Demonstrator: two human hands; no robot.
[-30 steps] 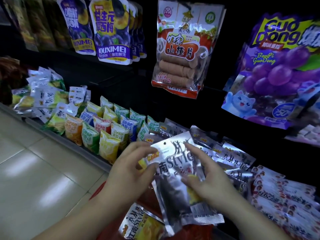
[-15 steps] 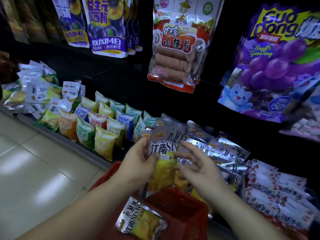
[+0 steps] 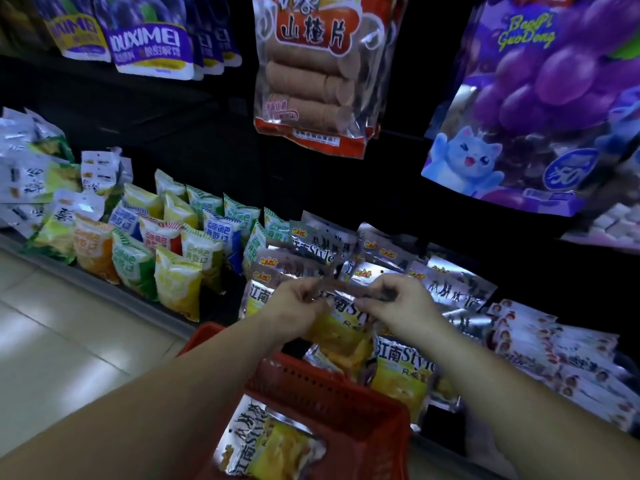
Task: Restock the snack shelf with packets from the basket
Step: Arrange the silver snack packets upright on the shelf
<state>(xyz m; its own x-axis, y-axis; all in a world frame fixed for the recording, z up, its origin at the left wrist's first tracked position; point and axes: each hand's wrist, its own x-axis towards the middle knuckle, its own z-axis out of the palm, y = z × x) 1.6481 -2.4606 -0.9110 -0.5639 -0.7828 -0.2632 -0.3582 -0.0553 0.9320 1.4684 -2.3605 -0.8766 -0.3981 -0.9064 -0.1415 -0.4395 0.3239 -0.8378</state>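
Observation:
A silver and yellow snack packet (image 3: 341,327) stands upright at the front of the lower shelf. My left hand (image 3: 299,303) and my right hand (image 3: 398,304) pinch its top edge from either side. More packets of the same kind (image 3: 405,372) stand or lie around it in the row. Below my arms is the red basket (image 3: 332,400), and one packet (image 3: 266,445) of that kind lies inside it.
Small green, yellow and orange bags (image 3: 180,244) fill the shelf to the left. White and red packets (image 3: 561,355) lie on the right. Large bags hang above: brown discs (image 3: 311,74), purple grape (image 3: 540,109). A tiled floor (image 3: 69,341) lies left of the shelf edge.
Both hands carried the packet from above the basket forward to the shelf row, turning it upright. My view has moved closer to the shelf.

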